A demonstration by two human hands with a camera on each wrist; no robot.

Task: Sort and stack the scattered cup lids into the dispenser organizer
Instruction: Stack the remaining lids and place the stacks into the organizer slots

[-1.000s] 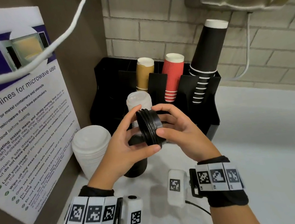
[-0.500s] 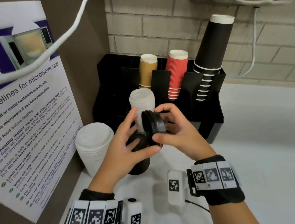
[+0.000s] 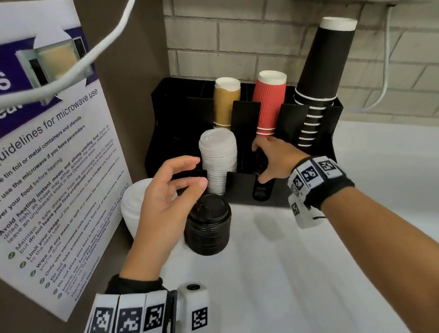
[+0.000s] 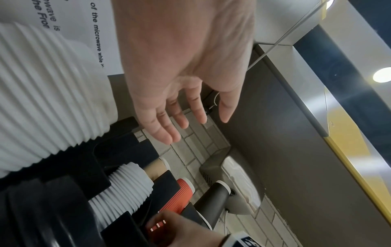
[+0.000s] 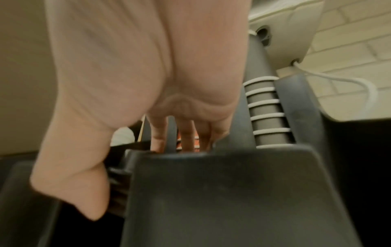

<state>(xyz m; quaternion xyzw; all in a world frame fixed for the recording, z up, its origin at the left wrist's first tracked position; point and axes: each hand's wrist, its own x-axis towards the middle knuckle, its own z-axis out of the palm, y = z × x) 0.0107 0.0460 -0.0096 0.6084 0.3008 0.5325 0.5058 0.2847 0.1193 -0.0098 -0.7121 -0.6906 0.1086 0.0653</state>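
While the left hand [image 3: 166, 199] hovers spread and empty just above the black lid stack [image 3: 208, 228] standing on the white bench [image 3: 341, 276], the right hand [image 3: 273, 158] pinches a few black lids [image 3: 261, 188] in the organizer [image 3: 321, 157] front slot, thumb outside its near edge. White lids [image 3: 219, 160] fill the slot to its left. Open bench lies right.

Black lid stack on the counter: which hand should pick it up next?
Left. The left hand hangs open right above the black lid stack, holding nothing. The right hand is busy: its grip is on black lids in the organizer slot, farther from the stack.
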